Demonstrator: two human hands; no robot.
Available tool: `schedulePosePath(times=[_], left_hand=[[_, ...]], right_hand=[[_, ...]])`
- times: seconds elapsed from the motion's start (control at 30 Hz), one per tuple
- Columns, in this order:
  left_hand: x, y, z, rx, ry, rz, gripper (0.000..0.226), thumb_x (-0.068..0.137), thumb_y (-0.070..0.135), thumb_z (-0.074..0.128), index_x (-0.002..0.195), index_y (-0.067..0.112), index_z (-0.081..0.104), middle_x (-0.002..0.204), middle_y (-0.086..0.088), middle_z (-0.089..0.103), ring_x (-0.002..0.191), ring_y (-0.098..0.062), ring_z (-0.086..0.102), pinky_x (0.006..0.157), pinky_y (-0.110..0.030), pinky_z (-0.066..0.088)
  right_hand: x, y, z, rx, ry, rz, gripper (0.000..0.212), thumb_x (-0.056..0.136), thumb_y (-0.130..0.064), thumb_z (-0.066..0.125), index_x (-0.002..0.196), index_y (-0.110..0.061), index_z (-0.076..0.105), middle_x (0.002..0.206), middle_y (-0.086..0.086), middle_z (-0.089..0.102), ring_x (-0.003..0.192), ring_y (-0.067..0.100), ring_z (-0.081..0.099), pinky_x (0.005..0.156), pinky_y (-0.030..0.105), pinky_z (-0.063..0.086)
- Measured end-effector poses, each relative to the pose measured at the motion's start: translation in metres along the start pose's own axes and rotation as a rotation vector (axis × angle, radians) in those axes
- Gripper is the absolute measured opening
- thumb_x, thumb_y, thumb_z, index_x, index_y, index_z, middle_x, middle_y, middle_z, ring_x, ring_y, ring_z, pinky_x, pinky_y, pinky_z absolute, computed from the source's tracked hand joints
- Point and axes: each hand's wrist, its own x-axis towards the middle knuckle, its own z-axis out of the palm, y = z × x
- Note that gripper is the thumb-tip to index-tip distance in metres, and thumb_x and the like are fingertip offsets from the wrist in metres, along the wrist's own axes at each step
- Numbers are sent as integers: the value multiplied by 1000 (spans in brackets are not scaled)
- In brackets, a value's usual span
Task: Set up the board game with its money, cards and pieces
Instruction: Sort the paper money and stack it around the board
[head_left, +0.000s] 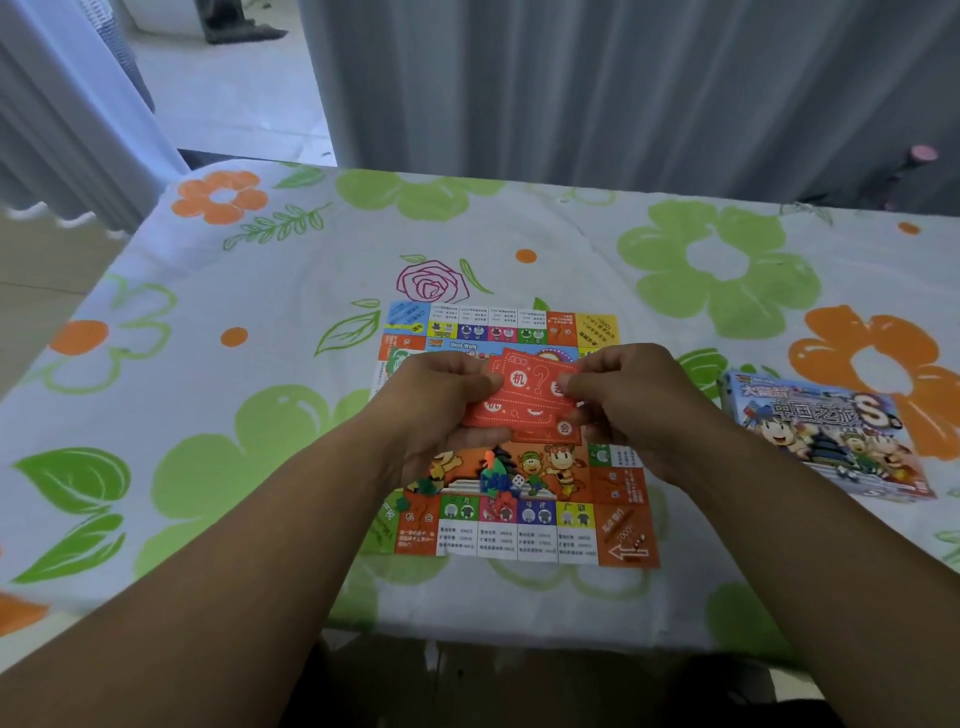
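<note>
A colourful paper game board (519, 535) lies flat in the middle of the table. Above its centre, both hands hold a small fan of red cards (530, 397) printed with a question mark. My left hand (441, 410) grips the cards' left edge, thumb on top. My right hand (634, 405) pinches their right edge. Small plastic pieces and a white die (501, 483) sit in a heap on the board's near half, just below the cards.
The game box (826, 436) lies on the table to the right of the board. A floral tablecloth (249, 415) covers the table. Grey curtains (623, 93) hang behind the far edge. The table's near edge is close to my body.
</note>
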Motion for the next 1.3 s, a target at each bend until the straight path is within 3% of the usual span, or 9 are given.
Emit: schedulePosePath(times=[0.13, 0.3, 0.53, 0.67, 0.8, 0.9, 1.0, 1.13, 1.3], left_hand=[[-2, 0, -2, -38, -47, -21, 21, 98, 14, 62, 115, 1, 63, 110, -16, 74, 94, -25, 75, 65, -32, 64], [-5, 1, -3, -94, -71, -38, 21, 94, -10, 56, 110, 3, 60, 114, -19, 72, 94, -32, 75, 69, -36, 64], [-6, 3, -8, -21, -61, -18, 20, 95, 7, 63, 114, 0, 66, 108, -16, 75, 89, -26, 76, 60, -29, 63], [-5, 3, -4, 23, -62, -11, 11, 94, 12, 66, 103, 5, 67, 103, -13, 76, 87, -23, 76, 65, -31, 64], [-4, 4, -1, 17, -59, -24, 18, 96, 12, 63, 110, 2, 67, 108, -16, 75, 92, -25, 75, 69, -34, 64], [-3, 5, -1, 29, -8, -16, 13, 98, 7, 59, 108, 0, 65, 113, -20, 73, 98, -30, 74, 70, -37, 64], [-2, 6, -4, 44, 85, 9, 10, 99, 4, 56, 104, 1, 65, 110, -19, 72, 93, -28, 75, 66, -34, 64], [1, 7, -9, 22, 231, 56, 9, 98, 1, 56, 96, 3, 64, 106, -20, 71, 87, -29, 76, 63, -34, 64], [2, 7, -11, 29, 236, 60, 5, 97, 2, 59, 97, 3, 64, 107, -20, 71, 87, -30, 76, 65, -35, 64]], right_hand=[[2, -1, -4, -37, -22, -12, 14, 91, -10, 71, 102, -6, 64, 88, 15, 71, 57, 13, 64, 51, 28, 53], [2, -6, -3, -42, -34, -23, 12, 90, -10, 72, 97, -6, 63, 90, 14, 72, 55, 13, 65, 47, 26, 50], [1, -12, -7, -11, -4, -40, 7, 91, -10, 71, 91, -10, 64, 86, 10, 73, 55, 13, 64, 52, 30, 49], [-1, -11, -10, -19, -6, -48, 10, 88, -9, 73, 89, -10, 64, 80, 6, 72, 51, 11, 62, 52, 29, 47], [0, -10, -14, -30, 58, -65, 12, 87, -9, 75, 88, -10, 63, 79, 6, 71, 50, 9, 60, 45, 25, 45], [3, -7, -21, -10, 141, -51, 11, 89, -9, 73, 89, -12, 62, 78, 6, 70, 52, 8, 59, 47, 25, 46], [7, -1, -27, -31, 179, -16, 12, 89, -9, 72, 97, -8, 63, 81, 6, 70, 56, 10, 59, 48, 24, 44], [9, 10, -27, -115, 121, 56, 13, 87, -5, 73, 97, -7, 64, 89, 12, 71, 60, 14, 62, 46, 23, 45], [13, 15, -21, -155, 52, 86, 12, 87, -4, 73, 95, -6, 64, 89, 16, 70, 60, 16, 63, 43, 23, 48]])
